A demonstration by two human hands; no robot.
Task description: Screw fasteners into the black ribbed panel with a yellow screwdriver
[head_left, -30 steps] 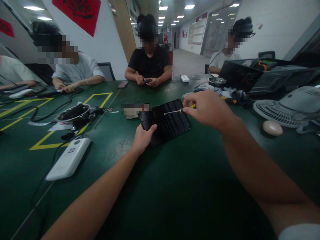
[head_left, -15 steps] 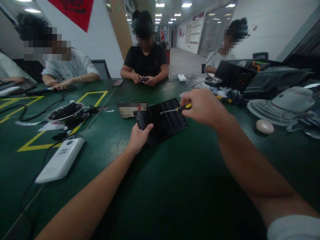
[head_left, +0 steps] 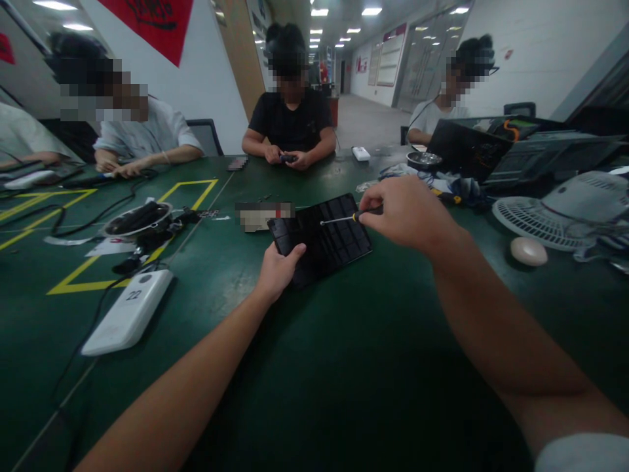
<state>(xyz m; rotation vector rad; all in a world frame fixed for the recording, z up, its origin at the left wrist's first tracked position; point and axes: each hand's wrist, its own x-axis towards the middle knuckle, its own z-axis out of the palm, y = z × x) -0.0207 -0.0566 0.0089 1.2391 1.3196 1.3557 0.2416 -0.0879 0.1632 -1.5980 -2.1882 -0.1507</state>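
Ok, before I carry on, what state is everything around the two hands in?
Left hand: closed on the left end of the black panel
Right hand: closed on the screwdriver
Black panel: gripped, set askew
Screwdriver: held, tip towards the panel's face; contact unclear
White device marked 22: lying flat, number up
Round dish: upright, holding dark items
Fan head: lying on the table
Pale oval object: resting on the table

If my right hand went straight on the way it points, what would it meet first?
Most likely the black gridded panel in your left hand; the screwdriver in your right hand points across it, though whether its tip touches the surface is hard to tell.
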